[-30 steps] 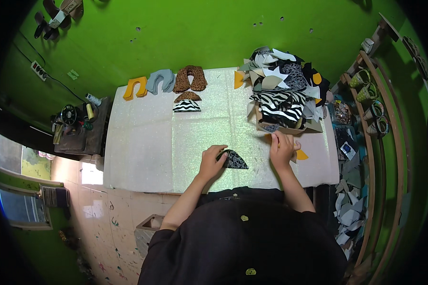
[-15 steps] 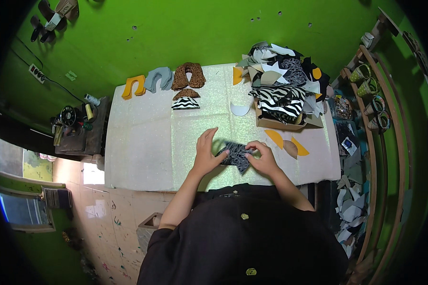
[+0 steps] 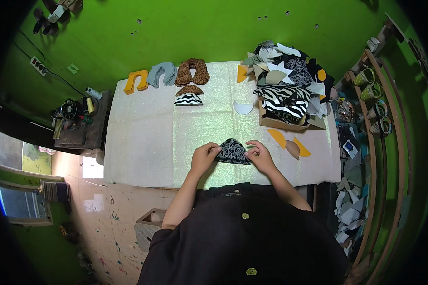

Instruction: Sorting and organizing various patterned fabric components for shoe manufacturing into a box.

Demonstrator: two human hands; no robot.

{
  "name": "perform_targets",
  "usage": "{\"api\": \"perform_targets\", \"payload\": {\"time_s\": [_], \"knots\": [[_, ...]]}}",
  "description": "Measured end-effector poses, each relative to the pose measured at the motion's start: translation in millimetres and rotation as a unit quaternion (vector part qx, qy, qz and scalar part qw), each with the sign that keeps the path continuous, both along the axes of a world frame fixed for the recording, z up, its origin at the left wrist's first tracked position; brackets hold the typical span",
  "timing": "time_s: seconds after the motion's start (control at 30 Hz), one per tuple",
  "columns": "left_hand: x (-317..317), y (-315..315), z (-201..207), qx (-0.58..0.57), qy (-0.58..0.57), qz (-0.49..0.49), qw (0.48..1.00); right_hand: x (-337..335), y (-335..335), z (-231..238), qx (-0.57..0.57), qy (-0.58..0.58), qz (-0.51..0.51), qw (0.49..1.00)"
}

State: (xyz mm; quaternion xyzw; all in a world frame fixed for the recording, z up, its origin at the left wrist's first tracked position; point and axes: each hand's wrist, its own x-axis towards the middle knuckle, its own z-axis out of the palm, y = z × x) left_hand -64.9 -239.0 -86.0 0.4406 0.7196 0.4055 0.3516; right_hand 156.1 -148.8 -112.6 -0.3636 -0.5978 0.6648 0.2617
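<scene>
Over the near middle of the table, a half-round black fabric piece [image 3: 233, 149] with a scribbled white-grey pattern is spread between my two hands, curved edge away from me. A darker band runs along its straight near edge; whether that is a fold or several layers I cannot tell. My left hand [image 3: 204, 157] pinches the left corner between thumb and curled fingers. At the right corner, my right hand [image 3: 260, 157] grips with thumb and fingertips, its index finger partly raised. Yellow half-round pieces [image 3: 277, 138] and a brown one [image 3: 293, 148] lie right of my right hand.
A cardboard box [image 3: 283, 124] heaped with patterned scraps stands at the back right. Stacked U-shaped pieces in yellow [image 3: 137, 81], grey [image 3: 162, 74] and leopard print [image 3: 192, 72] line the back left, near zebra half-rounds [image 3: 189, 99]. A grey half-round [image 3: 243, 107] lies mid-table. Left stands a sewing machine [image 3: 71, 111].
The patterned piece was crumpled and blurred; now it is spread into a half-round. My left hand's fingers, stretched before, have curled in to pinch its corner.
</scene>
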Motion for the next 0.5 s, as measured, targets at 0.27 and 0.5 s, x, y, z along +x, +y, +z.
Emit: {"api": "perform_targets", "payload": {"time_s": [0.27, 0.5], "knots": [[7, -4, -16, -0.041, 0.161, -0.031, 0.986, 0, -12, -30, 0.121, -0.198, -0.027, 0.972], [10, -6, -26, -0.03, 0.237, -0.029, 0.971, 2, -13, -25, 0.156, -0.242, -0.013, 0.958]]}}
